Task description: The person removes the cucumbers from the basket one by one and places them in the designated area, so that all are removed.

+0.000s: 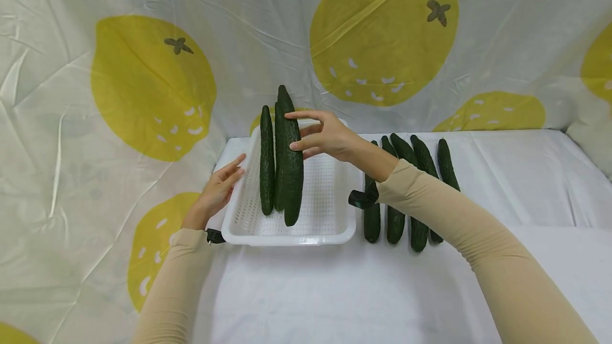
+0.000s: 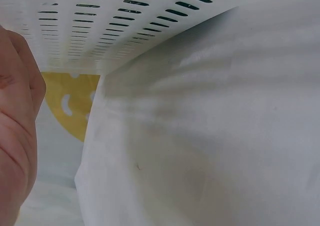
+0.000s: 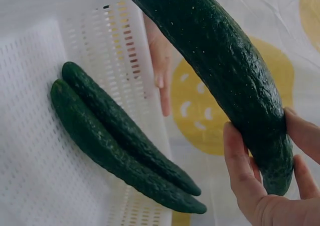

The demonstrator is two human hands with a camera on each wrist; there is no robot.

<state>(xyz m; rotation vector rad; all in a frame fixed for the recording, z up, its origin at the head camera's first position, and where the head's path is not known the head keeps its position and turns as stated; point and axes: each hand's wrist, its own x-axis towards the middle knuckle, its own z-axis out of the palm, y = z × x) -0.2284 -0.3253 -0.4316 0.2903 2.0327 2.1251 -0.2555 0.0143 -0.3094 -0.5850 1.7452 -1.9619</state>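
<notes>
My right hand [image 1: 330, 137] pinches a dark green cucumber [image 1: 294, 185] near its far end, holding it above a white perforated plastic basket [image 1: 289, 240]. In the right wrist view, fingers and thumb of that hand [image 3: 275, 208] press on either side of the cucumber [image 3: 215, 61]. Two more cucumbers lie side by side along the basket's left part, the outer cucumber [image 3: 132, 127] and the inner cucumber [image 3: 112, 153]. My left hand [image 1: 215, 190] is at the basket's left wall, fingers fairly straight and holding nothing. The left wrist view shows only part of it, beside the basket's slotted side [image 2: 115, 16].
To the right of the basket, several cucumbers [image 1: 395, 224] lie in a row on the white-covered table [image 1: 344, 291], partly hidden by my right forearm. Another cucumber [image 1: 447, 163] lies at the row's right end. A lemon-printed curtain [image 1: 268, 31] hangs behind and to the left.
</notes>
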